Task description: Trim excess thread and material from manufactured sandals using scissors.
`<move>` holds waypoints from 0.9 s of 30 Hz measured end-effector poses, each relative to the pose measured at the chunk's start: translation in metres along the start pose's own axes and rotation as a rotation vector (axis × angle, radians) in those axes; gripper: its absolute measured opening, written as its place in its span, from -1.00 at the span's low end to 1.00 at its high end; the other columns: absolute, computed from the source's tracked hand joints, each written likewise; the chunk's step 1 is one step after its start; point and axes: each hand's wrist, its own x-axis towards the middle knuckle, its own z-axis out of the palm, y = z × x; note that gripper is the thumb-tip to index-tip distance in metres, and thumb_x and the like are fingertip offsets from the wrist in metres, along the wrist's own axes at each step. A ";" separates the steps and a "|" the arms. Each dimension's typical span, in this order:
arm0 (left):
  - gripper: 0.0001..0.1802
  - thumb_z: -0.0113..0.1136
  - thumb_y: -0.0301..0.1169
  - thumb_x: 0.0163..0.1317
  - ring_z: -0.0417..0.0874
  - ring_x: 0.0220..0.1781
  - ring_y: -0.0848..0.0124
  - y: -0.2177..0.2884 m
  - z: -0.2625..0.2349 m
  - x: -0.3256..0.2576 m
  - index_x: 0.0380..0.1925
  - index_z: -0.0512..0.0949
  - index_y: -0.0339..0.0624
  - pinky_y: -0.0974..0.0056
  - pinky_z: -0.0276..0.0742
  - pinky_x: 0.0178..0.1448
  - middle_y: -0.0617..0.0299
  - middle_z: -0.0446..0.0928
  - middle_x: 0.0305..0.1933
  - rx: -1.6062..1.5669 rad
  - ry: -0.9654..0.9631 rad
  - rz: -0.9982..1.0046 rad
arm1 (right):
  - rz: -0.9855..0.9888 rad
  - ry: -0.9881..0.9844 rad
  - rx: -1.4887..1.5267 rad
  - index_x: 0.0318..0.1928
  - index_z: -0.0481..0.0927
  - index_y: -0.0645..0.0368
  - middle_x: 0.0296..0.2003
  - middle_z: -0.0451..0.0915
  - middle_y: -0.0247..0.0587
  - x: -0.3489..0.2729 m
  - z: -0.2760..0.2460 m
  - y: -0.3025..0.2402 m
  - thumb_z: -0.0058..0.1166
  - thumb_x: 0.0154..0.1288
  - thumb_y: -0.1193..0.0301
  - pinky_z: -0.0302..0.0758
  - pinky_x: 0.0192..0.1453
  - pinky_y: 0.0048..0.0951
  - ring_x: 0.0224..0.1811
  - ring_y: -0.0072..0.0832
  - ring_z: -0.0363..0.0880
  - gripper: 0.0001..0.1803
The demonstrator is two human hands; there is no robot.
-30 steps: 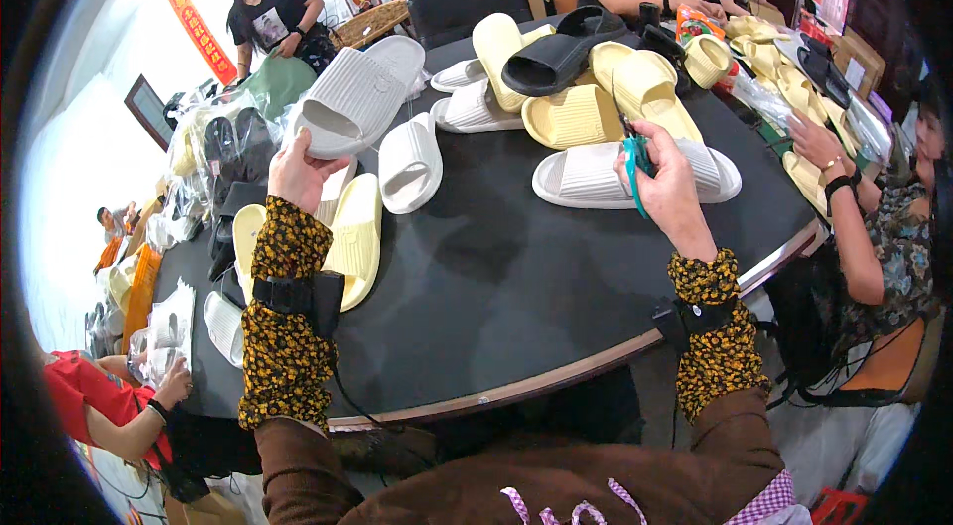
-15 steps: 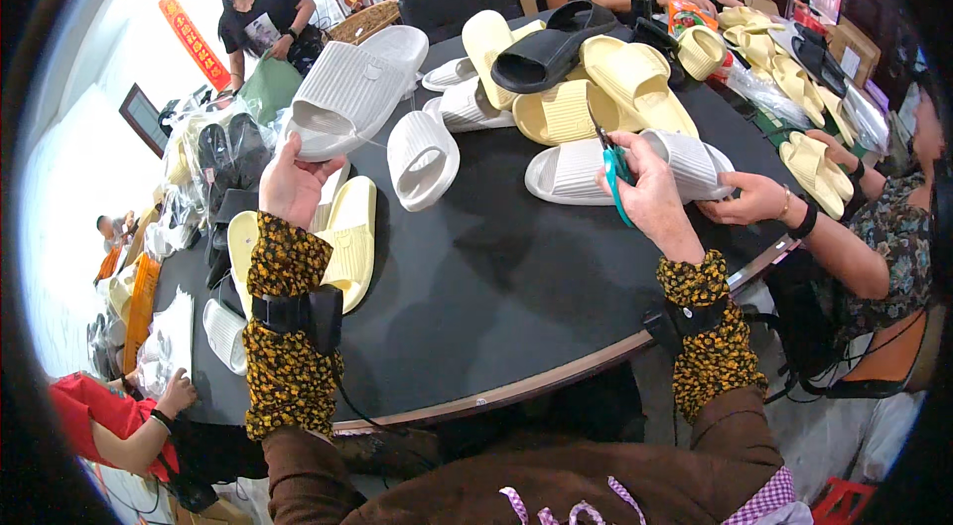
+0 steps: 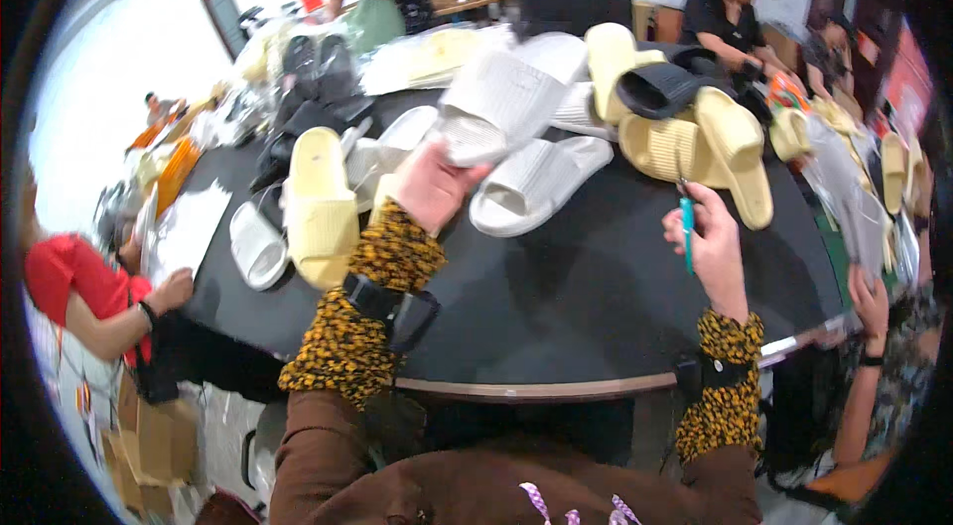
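My left hand [image 3: 429,190] grips the heel of a white ribbed slipper [image 3: 496,108] and holds it tilted up above the round black table [image 3: 586,297]. My right hand [image 3: 710,252] is closed around a small teal-handled cutter [image 3: 686,227], raised over the table's right side. Just beyond my left hand another white slipper [image 3: 536,183] lies on the table. A pale yellow slipper [image 3: 318,202] lies to the left of my left wrist.
Yellow slippers [image 3: 720,148] and a black one [image 3: 660,88] are piled at the far right of the table. Several people sit or stand around it; a person in red [image 3: 79,297] is at the left with papers [image 3: 189,227], and another arm [image 3: 869,302] reaches in at the right.
The view has swung to the left. My left hand still holds the white slipper, now nearer the middle of the picture. My right hand has drawn back from the white slippers with the cutter.
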 end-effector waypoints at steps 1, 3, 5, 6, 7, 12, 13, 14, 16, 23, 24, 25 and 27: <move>-0.67 -0.23 -0.34 0.34 0.48 0.06 0.14 -0.005 -0.003 -0.003 -0.01 0.34 -0.30 0.04 0.53 0.01 -0.01 0.45 0.02 -0.006 0.110 -0.092 | 0.024 -0.012 -0.007 0.07 0.34 0.30 -0.45 0.50 -0.30 -0.003 0.001 -0.005 0.06 0.10 0.58 0.38 -0.40 -0.65 -0.46 -0.67 0.42 -0.53; -0.64 -0.27 -0.33 0.35 0.48 0.07 0.17 -0.025 -0.035 -0.011 0.03 0.32 -0.29 0.06 0.53 0.02 0.00 0.43 0.06 -0.075 0.151 -0.124 | 0.049 -0.044 0.026 0.11 0.29 0.33 -0.45 0.49 -0.32 -0.003 0.007 -0.004 0.01 0.11 0.60 0.35 -0.45 -0.67 -0.47 -0.67 0.42 -0.50; -0.64 -0.28 -0.33 0.36 0.48 0.07 0.16 -0.030 -0.051 -0.025 0.04 0.31 -0.29 0.05 0.52 0.05 0.01 0.41 0.08 -0.105 0.218 -0.112 | 0.072 -0.059 0.010 0.12 0.27 0.34 -0.44 0.49 -0.33 -0.004 0.015 -0.007 0.02 0.12 0.60 0.35 -0.45 -0.68 -0.46 -0.67 0.43 -0.49; -0.64 -0.28 -0.33 0.36 0.48 0.07 0.16 -0.031 -0.053 -0.028 0.04 0.31 -0.29 0.05 0.52 0.05 0.01 0.41 0.08 -0.113 0.230 -0.102 | 0.086 -0.051 -0.006 0.13 0.27 0.35 -0.44 0.50 -0.33 -0.003 0.015 -0.007 0.03 0.12 0.58 0.36 -0.44 -0.68 -0.45 -0.68 0.45 -0.48; -0.64 -0.28 -0.33 0.36 0.48 0.07 0.16 -0.032 -0.054 -0.029 0.05 0.31 -0.28 0.05 0.51 0.06 0.02 0.41 0.08 -0.118 0.226 -0.103 | 0.086 -0.063 -0.010 0.13 0.27 0.35 -0.44 0.50 -0.33 -0.003 0.017 -0.009 0.03 0.12 0.58 0.36 -0.44 -0.68 -0.45 -0.68 0.45 -0.48; -0.62 -0.22 -0.30 0.36 0.47 0.08 0.16 -0.030 -0.048 -0.031 0.07 0.31 -0.29 0.08 0.48 0.08 0.04 0.42 0.08 -0.111 0.085 -0.058 | 0.060 -0.165 0.029 0.12 0.29 0.34 -0.43 0.51 -0.32 0.005 0.026 -0.023 0.07 0.12 0.54 0.38 -0.41 -0.66 -0.44 -0.66 0.45 -0.48; -0.60 -0.21 -0.27 0.35 0.48 0.06 0.15 -0.025 -0.055 -0.033 0.07 0.31 -0.30 0.07 0.48 0.07 0.04 0.42 0.09 -0.136 0.002 -0.086 | -0.046 -0.208 0.005 0.10 0.32 0.34 -0.44 0.50 -0.31 0.009 0.032 -0.020 0.11 0.12 0.51 0.38 -0.40 -0.63 -0.44 -0.67 0.43 -0.49; -0.59 -0.22 -0.24 0.36 0.49 0.05 0.14 -0.026 -0.060 -0.030 0.06 0.32 -0.30 0.07 0.48 0.07 0.03 0.42 0.09 -0.136 0.015 -0.149 | -0.059 -0.208 0.030 0.10 0.32 0.35 -0.46 0.50 -0.31 0.013 0.037 -0.019 0.14 0.12 0.48 0.38 -0.37 -0.61 -0.44 -0.67 0.41 -0.48; -0.56 -0.25 -0.19 0.38 0.50 0.01 0.14 -0.020 -0.057 -0.037 0.06 0.30 -0.31 0.06 0.48 0.06 -0.01 0.42 0.08 -0.032 0.076 -0.231 | -0.049 -0.289 0.000 0.12 0.28 0.33 -0.40 0.49 -0.30 0.023 0.051 -0.018 0.09 0.18 0.50 0.41 -0.40 -0.66 -0.48 -0.67 0.41 -0.50; -0.42 -0.13 -0.08 0.34 0.51 -0.10 0.21 -0.026 -0.032 -0.053 0.14 0.19 -0.35 0.16 0.47 -0.08 -0.06 0.35 0.12 0.208 0.049 -0.393 | 0.170 -0.336 0.276 0.07 0.37 0.23 -0.44 0.51 -0.30 0.034 0.078 0.001 0.12 0.18 0.40 0.39 -0.53 -0.68 -0.59 -0.73 0.41 -0.55; -0.42 -0.09 -0.09 0.33 0.51 -0.12 0.23 -0.026 -0.029 -0.054 0.13 0.19 -0.36 0.18 0.47 -0.10 -0.03 0.35 0.11 0.214 0.020 -0.377 | 0.184 -0.367 0.309 0.05 0.39 0.20 -0.46 0.50 -0.32 0.032 0.082 0.005 0.12 0.19 0.40 0.39 -0.53 -0.68 -0.59 -0.75 0.41 -0.58; -0.42 -0.09 -0.09 0.33 0.51 -0.12 0.23 -0.026 -0.027 -0.053 0.13 0.19 -0.36 0.18 0.47 -0.10 -0.03 0.35 0.11 0.214 0.023 -0.382 | 0.215 -0.386 0.299 0.05 0.38 0.20 -0.48 0.48 -0.36 0.030 0.085 0.007 0.13 0.19 0.39 0.39 -0.54 -0.69 -0.59 -0.75 0.40 -0.58; -0.48 -0.09 -0.14 0.34 0.50 -0.13 0.27 -0.027 -0.025 -0.048 0.14 0.24 -0.29 0.19 0.46 -0.10 0.02 0.40 0.11 0.246 -0.060 -0.374 | 0.271 -0.455 0.332 0.06 0.37 0.20 -0.48 0.47 -0.39 0.024 0.091 0.011 0.13 0.20 0.39 0.39 -0.54 -0.69 -0.59 -0.75 0.39 -0.57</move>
